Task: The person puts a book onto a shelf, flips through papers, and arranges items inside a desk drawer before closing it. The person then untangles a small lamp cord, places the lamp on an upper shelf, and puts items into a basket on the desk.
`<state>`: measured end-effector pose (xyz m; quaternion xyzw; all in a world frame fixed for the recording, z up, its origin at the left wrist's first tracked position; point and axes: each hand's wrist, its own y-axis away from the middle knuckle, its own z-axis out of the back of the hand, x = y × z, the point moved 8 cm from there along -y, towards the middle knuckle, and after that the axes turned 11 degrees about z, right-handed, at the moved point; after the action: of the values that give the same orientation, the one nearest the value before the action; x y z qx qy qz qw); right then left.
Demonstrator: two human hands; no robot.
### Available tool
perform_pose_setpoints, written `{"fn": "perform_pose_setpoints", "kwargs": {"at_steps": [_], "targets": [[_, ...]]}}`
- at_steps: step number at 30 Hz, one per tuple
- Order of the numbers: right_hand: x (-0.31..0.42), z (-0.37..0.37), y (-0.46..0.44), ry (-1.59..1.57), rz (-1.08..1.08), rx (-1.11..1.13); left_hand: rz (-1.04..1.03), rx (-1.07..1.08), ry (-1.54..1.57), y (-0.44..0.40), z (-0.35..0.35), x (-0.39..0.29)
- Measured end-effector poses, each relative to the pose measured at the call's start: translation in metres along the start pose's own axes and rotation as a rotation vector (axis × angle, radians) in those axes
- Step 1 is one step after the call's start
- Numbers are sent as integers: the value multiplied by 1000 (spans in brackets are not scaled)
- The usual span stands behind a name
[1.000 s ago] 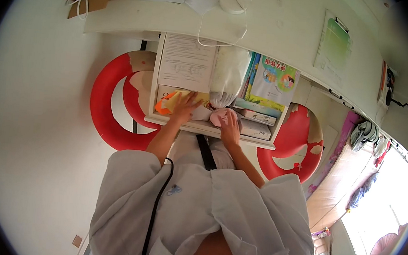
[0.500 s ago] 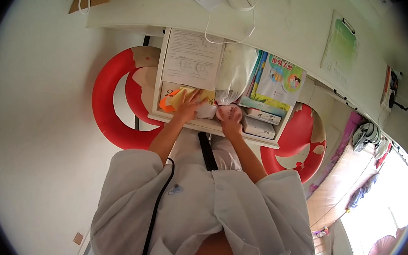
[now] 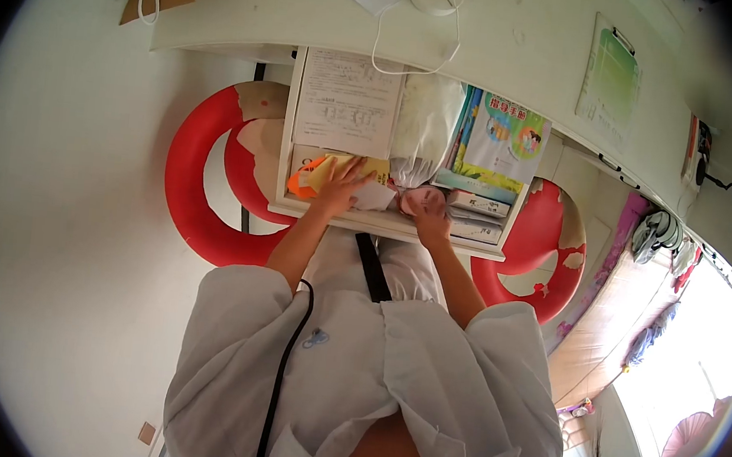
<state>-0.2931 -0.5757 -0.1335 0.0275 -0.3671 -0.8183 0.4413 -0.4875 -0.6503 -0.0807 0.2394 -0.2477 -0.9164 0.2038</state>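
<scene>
So, L hand (image 3: 339, 191): our fingers spread apart on yellow paper (image 3: 376, 169), drawer (image 3: 379, 223) front, L side.
R hand (image 3: 433, 222): our fingers on pink item (image 3: 422, 197), front ctr; can't tell if clamped.

The head camera looks down over both hands (image 3: 335, 191) (image 3: 429, 220).

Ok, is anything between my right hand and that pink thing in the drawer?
Nothing visible is: your right hand rests directly on the pink thing, near the front of the drawer. The plastic bag lies beyond it and white boxes to its right, neither coming between.
</scene>
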Motion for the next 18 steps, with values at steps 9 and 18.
{"fn": "perform_pose_setpoints", "kwargs": {"at_steps": [9,18], "targets": [[92,64,-20,-265,349,-32,-84,-20,139,7,1,14],[116,48,-26,-75,464,-241,254,-330,40,52,32,38]]}}
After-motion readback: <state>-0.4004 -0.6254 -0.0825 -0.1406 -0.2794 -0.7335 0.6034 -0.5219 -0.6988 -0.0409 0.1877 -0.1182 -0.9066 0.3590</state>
